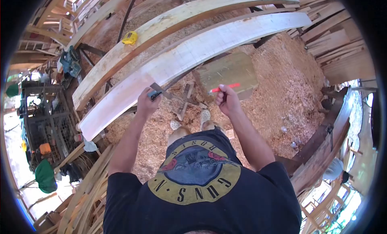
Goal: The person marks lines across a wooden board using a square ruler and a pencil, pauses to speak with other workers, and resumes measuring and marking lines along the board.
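My left hand (148,103) is closed round the handle of a small tool (154,94) with a dark and teal grip and a flat metal blade. It is held at the near edge of a long pale wooden beam (177,56). To the right, my right hand (228,100) pinches a thin red marker (226,87), held roughly level over a flat brownish board (227,70). On a second curved beam (157,28) farther off rests a yellow tape measure (130,37).
Wood shavings (278,93) cover the ground, and a small wooden stand (186,101) is in front of my feet. Stacked planks (330,36) lie at the upper right, wooden strips (86,185) at the lower left. A metal rack (44,117) stands on the left.
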Demonstrator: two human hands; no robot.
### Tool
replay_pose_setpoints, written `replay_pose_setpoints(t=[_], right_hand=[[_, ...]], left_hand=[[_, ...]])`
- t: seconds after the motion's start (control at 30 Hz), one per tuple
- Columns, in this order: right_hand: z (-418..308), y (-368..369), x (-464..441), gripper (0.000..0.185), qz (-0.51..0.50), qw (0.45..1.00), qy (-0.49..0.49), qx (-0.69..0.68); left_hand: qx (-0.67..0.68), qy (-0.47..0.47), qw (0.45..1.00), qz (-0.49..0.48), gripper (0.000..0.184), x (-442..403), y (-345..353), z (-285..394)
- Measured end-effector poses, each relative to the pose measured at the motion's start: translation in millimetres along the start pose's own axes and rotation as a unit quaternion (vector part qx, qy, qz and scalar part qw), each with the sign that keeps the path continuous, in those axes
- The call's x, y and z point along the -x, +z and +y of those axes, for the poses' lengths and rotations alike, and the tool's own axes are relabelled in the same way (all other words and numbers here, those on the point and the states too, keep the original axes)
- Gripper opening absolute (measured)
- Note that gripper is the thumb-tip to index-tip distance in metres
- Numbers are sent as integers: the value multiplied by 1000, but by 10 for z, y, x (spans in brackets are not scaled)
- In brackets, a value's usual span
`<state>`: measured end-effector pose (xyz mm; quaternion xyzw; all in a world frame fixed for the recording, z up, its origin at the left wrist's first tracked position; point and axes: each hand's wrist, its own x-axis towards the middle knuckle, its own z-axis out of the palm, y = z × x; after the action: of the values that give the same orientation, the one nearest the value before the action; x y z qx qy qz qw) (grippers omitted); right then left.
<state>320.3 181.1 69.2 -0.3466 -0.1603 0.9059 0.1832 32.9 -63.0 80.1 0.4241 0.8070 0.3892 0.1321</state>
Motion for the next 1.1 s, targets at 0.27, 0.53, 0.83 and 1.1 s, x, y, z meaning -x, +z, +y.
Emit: replay_pose_setpoints(t=[0.27,0.53,0.83,1.1], right_hand=[[90,138,105,13,11,995,-65,72],[350,-226,163,24,108,971,-38,209],[456,-397,211,25,109,964,10,242],[479,-348,122,23,108,962,17,251]], left_hand=[[-28,25,999,-36,22,-202,108,-185],[-100,120,988,-5,25,-524,307,-462],[-137,155,978,5,26,-559,409,-532],[-122,169,978,18,30,-564,395,-501]])
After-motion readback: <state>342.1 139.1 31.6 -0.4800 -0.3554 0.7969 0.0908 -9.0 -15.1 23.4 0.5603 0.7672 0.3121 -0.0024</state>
